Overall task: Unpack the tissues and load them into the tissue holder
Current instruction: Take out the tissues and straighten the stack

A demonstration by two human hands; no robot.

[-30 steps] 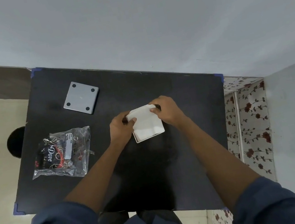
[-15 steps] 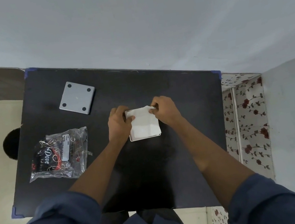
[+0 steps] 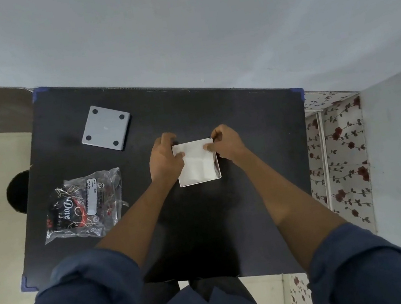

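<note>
Both hands are at the white square tissue holder in the middle of the black table. The left hand and right hand have fingers curled at its far rim, thumbs pressing the white folded tissues into it. If the thumbs push unevenly, the stack may crumple, or the light holder may slide. The grey square lid and empty plastic wrapper lie apart on the left.
</note>
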